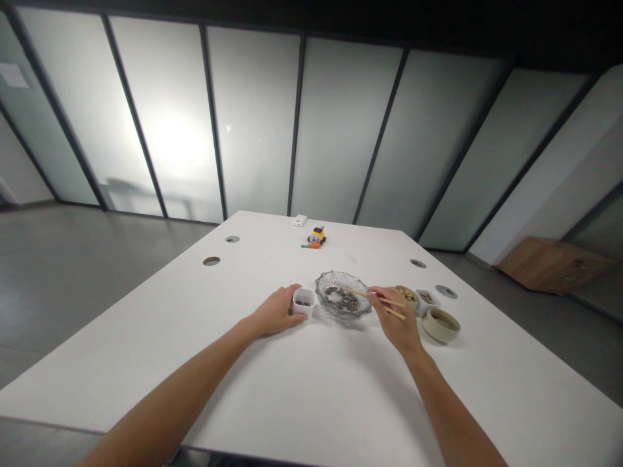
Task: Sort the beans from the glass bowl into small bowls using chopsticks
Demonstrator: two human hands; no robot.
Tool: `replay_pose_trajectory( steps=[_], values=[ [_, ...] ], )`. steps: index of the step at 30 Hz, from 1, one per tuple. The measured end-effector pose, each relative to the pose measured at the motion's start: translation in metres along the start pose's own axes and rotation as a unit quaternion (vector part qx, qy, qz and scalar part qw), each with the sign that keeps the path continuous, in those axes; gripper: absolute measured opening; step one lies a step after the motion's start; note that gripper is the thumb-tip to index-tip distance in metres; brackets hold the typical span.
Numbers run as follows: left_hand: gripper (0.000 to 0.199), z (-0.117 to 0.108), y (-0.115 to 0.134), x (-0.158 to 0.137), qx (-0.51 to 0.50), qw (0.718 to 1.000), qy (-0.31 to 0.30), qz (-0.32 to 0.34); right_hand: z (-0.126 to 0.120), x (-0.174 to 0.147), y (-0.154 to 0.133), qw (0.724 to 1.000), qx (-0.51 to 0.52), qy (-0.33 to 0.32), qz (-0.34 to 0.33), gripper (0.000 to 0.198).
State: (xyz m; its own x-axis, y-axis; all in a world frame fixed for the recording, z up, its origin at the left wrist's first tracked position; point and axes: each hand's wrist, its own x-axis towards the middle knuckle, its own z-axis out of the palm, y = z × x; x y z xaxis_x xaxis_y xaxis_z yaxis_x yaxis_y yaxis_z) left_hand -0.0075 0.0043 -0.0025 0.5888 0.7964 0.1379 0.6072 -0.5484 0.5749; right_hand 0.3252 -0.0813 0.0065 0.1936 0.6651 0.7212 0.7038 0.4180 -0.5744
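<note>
My left hand (278,311) is closed around the side of a small white square cup (304,313), which has some dark bean-like pieces at its bottom. Just right of the cup stands a scalloped clear glass bowl (363,310) with many small dark pieces and a whitish patch in it. A pair of wooden chopsticks (393,303) is gripped in my right hand (396,324), at the bowl's right rim. Their tips reach into the bowl over the dark pieces. Whether the tips pinch a piece is too small to tell.
Right of my right hand stand a beige bowl (441,326), a white dish (428,299) with brownish pieces, and a bowl of pale pieces (407,297). Farther back on the white table (311,389) lie a toy car (317,236), a toy carrot (314,246) and a white case (299,221).
</note>
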Motion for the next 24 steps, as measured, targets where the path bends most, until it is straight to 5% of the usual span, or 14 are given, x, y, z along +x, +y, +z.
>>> replay_pose_trajectory(
  steps=[24],
  values=[
    [0.07,0.002,-0.003,0.002,-0.006,1.0,0.007,0.009,-0.001,0.001,-0.007,0.999,0.018,-0.014,-0.035,0.049]
  ],
)
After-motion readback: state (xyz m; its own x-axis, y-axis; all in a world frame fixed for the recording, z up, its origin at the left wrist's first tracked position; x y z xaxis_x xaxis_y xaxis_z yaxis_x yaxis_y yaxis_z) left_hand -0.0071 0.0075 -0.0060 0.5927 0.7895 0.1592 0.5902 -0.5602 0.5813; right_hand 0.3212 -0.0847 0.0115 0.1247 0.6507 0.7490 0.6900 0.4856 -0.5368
